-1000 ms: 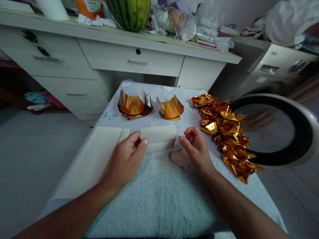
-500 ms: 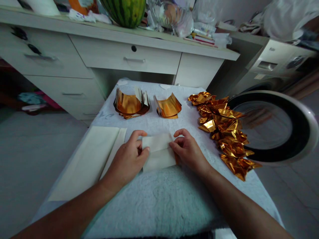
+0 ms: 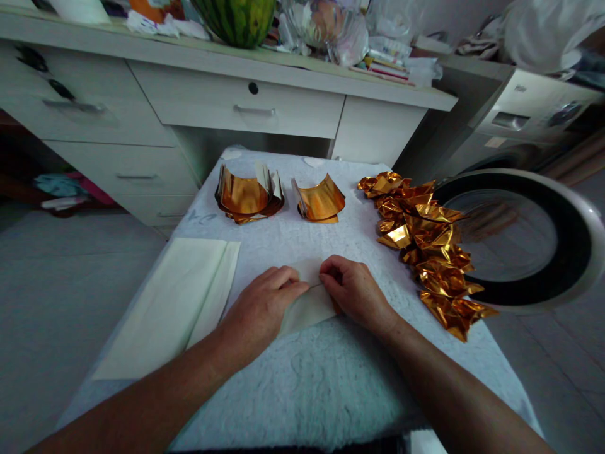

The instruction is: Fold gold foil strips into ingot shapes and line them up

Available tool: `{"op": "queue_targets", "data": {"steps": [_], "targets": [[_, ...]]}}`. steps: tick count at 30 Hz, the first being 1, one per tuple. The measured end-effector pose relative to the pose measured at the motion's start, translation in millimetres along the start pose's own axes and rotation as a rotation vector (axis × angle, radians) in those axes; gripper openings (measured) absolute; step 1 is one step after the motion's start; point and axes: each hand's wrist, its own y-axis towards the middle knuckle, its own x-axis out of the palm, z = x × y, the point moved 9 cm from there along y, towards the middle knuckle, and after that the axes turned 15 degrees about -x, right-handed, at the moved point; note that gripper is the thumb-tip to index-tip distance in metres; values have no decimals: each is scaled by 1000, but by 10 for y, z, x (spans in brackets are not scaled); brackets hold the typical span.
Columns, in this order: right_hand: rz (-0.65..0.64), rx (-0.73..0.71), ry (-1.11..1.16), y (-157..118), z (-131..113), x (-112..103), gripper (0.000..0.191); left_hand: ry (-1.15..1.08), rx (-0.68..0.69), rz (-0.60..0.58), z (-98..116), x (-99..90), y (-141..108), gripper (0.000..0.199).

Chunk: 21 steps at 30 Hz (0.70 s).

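A small pale sheet of paper (image 3: 308, 310) lies on the cloth-covered table in front of me, with a crease across it and a bit of gold at its right end. My left hand (image 3: 268, 302) is closed on the sheet's left part, thumb and fingers pressed together near the crease. At the right end, my right hand (image 3: 355, 287) pinches the paper between thumb and forefinger. Both hands hide parts of the sheet. To the left lie larger pale paper sheets (image 3: 155, 296). Farther back stand a curved stack of gold foil paper (image 3: 243, 194) and a smaller curved stack (image 3: 321, 200).
Folded gold foil pieces (image 3: 420, 243) run in a row along the table's right side. Beyond them is the open round door (image 3: 571, 246) of a washing machine. A white drawer cabinet (image 3: 255, 110) stands behind the table, with a watermelon (image 3: 236, 22) on top.
My left hand has moved right over the paper, its thumb and fingers closing together. The right hand has drawn its fingers in to a tighter pinch.
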Motion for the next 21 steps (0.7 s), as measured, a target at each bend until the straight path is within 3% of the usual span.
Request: {"op": "queue_targets", "data": {"steps": [4,9,12,16,21], "targets": [[-81,-27,155,-16,7,-10,19,25,-7,-64,-1,104,14,37],[-257,-130,296,-87,-94,-49,29,-5,-26,-113,29,52,0,30],[-316,-189,242,-115,-139,-62,34,-33,-35,-135,42,12,-12,29],[-379,-275,75,-121,-205,-37,38,-28,-53,-168,57,19,-26,49],[-414,-298,67,-120,-258,-41,27,-13,-51,-179,79,24,-41,66]]}}
